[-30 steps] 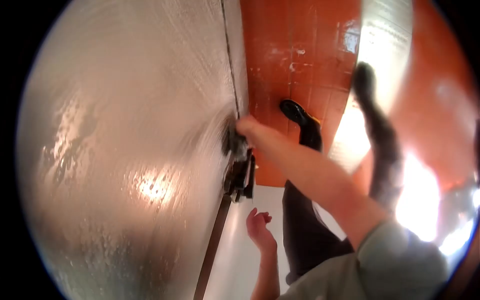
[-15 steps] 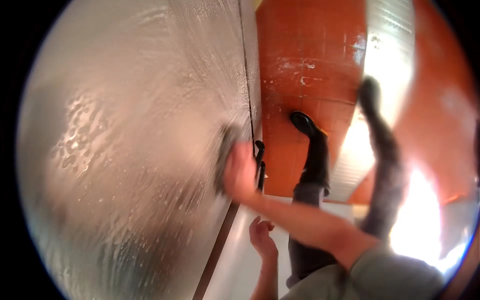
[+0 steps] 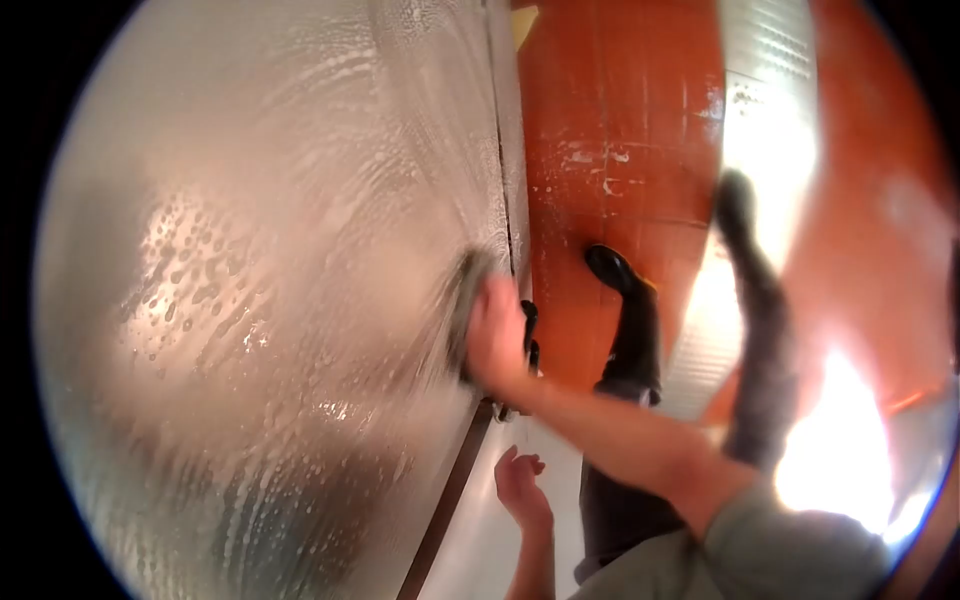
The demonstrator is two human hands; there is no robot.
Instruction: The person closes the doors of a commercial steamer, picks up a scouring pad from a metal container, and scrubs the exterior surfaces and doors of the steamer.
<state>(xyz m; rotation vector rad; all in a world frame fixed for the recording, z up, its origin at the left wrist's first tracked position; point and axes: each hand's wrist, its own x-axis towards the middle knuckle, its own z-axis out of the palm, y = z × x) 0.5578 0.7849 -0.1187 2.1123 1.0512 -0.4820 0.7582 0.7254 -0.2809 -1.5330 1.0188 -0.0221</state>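
Note:
My right hand (image 3: 497, 335) presses a dark scouring pad (image 3: 468, 310) against a wet, soapy metal panel (image 3: 250, 400), close to the panel's right-hand edge. The fingers lie over the pad and are blurred, and much of the pad is hidden beneath them. Streaks and curved wipe marks of suds cover the metal around it. My left hand (image 3: 521, 485) hangs below my right forearm, fingers loosely curled and apart, holding nothing. Black fittings (image 3: 531, 330) that look like a handle stick out beside the panel edge, just past my right hand.
A red-orange floor (image 3: 640, 130) with white splashes lies right of the panel. A shiny ribbed metal strip (image 3: 765, 130) crosses it, under one of my black boots (image 3: 738, 200). My other boot (image 3: 610, 268) stands nearer the panel. A dark strip (image 3: 452, 500) runs along the panel's lower edge.
My right hand and the pad appear slightly farther right, and the view itself has shifted a little. My left hand stays in nearly the same place.

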